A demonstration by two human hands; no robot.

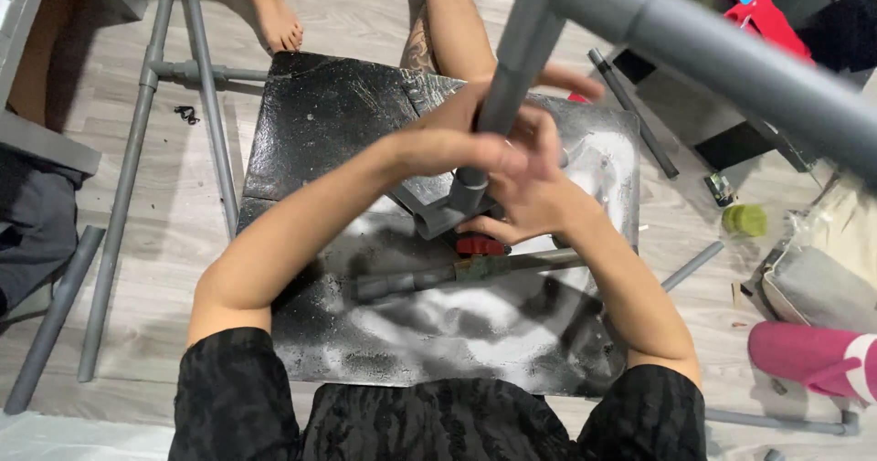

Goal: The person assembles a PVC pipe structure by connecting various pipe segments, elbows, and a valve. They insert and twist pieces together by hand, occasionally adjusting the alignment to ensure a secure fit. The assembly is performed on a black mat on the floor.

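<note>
An upright grey plastic pipe (516,63) stands in a grey tee fitting (443,214) over a black, paint-stained board (320,123). My left hand (448,137) wraps around the pipe's lower part from the left. Just above the fitting, my right hand (530,182) clasps the same pipe from the right, fingers curled toward me. Below the hands a second grey pipe (411,281) lies across the board, with a red valve handle (480,244) beside it.
A grey pipe frame (137,132) lies on the wood floor at left. Another person's bare feet and legs (279,27) stand beyond the board. A thick grey pipe (731,54) crosses the upper right. Loose pipe pieces, a green roll (746,219) and a pink bundle (813,356) lie at right.
</note>
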